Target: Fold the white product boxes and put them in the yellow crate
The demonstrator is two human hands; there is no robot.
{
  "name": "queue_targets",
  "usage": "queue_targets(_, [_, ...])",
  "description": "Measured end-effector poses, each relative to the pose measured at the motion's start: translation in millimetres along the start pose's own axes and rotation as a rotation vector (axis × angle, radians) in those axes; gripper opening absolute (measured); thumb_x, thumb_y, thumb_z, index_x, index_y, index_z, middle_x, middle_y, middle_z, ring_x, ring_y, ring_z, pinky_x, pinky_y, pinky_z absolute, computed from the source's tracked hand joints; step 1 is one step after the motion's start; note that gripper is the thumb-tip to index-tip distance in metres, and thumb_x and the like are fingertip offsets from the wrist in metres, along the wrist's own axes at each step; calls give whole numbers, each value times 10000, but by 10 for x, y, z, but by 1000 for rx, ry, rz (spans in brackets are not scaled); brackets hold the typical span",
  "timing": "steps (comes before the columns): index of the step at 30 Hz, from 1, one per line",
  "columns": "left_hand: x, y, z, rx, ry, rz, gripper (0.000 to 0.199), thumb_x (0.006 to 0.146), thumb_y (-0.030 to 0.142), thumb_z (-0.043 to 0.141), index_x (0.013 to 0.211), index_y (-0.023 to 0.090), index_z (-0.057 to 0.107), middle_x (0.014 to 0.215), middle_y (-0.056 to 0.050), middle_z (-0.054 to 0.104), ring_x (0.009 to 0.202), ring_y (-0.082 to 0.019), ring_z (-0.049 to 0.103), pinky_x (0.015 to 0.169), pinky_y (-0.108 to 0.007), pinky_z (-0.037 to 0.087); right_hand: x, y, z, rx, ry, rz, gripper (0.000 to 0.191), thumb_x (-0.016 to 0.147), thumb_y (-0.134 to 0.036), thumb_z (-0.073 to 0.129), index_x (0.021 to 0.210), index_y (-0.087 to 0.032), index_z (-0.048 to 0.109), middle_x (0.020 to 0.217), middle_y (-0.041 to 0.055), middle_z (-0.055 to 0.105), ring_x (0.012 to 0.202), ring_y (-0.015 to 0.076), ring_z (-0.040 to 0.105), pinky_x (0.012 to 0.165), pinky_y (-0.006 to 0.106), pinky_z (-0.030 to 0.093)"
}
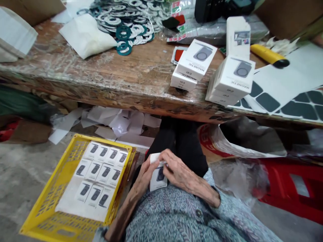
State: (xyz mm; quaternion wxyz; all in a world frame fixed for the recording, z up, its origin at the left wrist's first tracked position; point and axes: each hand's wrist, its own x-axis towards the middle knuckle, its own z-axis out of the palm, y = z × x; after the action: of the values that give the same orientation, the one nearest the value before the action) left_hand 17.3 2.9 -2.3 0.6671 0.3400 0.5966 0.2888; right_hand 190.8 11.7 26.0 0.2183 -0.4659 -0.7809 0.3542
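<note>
On my lap rests a small white box printed with a dark device and the word MAGNETIC. My left hand grips its left side, with the fingers near the raised white flap at the far end. From the other side my right hand bends over the same box, thumb and fingers closed at its top edge. The fingers partly cover that end, so whether it is fully open cannot be seen.
To my left, a yellow crate holds rows of similar boxes. On the wooden bench stand two box stacks, a yellow cutter, sticker sheets and a heap of rings. A red container is at right.
</note>
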Motion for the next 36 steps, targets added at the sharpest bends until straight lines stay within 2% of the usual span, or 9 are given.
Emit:
queue_targets(7, [-67, 202, 125, -18, -11, -99, 300, 783, 418, 619, 915, 166, 715, 767, -12, 673, 676, -166, 566, 616, -259, 468, -26, 97, -102, -349, 94, -19, 142, 960, -106, 446, 936, -205, 546, 930, 71, 547, 862, 230, 461, 763, 394, 421])
queue_targets(12, [-67, 181, 117, -8, -21, -34, 204, 812, 358, 589, 840, 173, 669, 768, 6, 641, 709, -155, 554, 641, -249, 463, 18, 15, -76, -333, -33, -124, 228, 918, -38, 409, 982, -198, 558, 938, 53, 611, 890, 217, 475, 829, 413, 349])
queue_targets(16, [-84, 122, 73, -86, -114, -19, 221, 864, 366, 585, 979, 187, 644, 874, -7, 677, 810, -166, 621, 733, -258, 516, 13, -74, -88, -256, -71, -116, 187, 848, -80, 453, 974, -164, 563, 866, 42, 628, 902, 215, 498, 910, 456, 307])
queue_targets(20, [-103, -25, 93, -128, 1, 236, 368, 796, 294, 712, 1109, 241, 528, 1000, 6, 645, 929, -163, 671, 859, -291, 546, -40, -82, -18, -259, -88, -47, 149, 785, -108, 501, 899, -165, 578, 851, 59, 628, 923, 240, 486, 915, 476, 340])
queue_targets(24, [-127, -179, 86, -10, 124, 409, 258, 842, 261, 692, 1057, 231, 555, 1004, 1, 624, 920, -141, 678, 846, -276, 556, -179, -25, 106, -210, -47, -16, 343, 826, -77, 454, 1126, -172, 591, 1101, 123, 623, 1094, 289, 499, 963, 504, 409])
queue_targets(27, [-135, -186, 40, 34, 108, 394, 190, 868, 287, 667, 1032, 213, 609, 948, -5, 640, 824, -137, 676, 754, -262, 564, -269, 6, 147, 49, 174, 174, 410, 928, -123, 369, 1298, -229, 511, 1315, 134, 550, 1224, 273, 509, 1004, 479, 452])
queue_targets(29, [-130, -143, 17, 33, 114, 374, 167, 859, 304, 671, 990, 206, 635, 867, 7, 637, 748, -131, 652, 687, -248, 551, -267, 9, 146, 380, 297, 444, 279, 998, -265, 365, 1217, -242, 537, 1186, 102, 616, 1105, 245, 595, 958, 435, 487])
queue_targets(32, [-123, -48, 15, 32, 130, 339, 138, 854, 331, 671, 842, 196, 646, 779, 15, 627, 716, -127, 610, 670, -235, 524, -177, -10, 137, 963, 204, 737, 288, 962, -501, 506, 953, -220, 569, 844, 15, 618, 808, 184, 606, 801, 340, 499])
queue_targets(36, [-133, 28, 29, -111, 110, 198, 127, 858, 328, 665, 897, 228, 596, 739, 56, 576, 677, -107, 549, 648, -215, 489, -77, -36, 138, 1334, 78, 789, 292, 822, -453, 706, 867, -217, 539, 786, -28, 568, 774, 144, 555, 749, 271, 463])
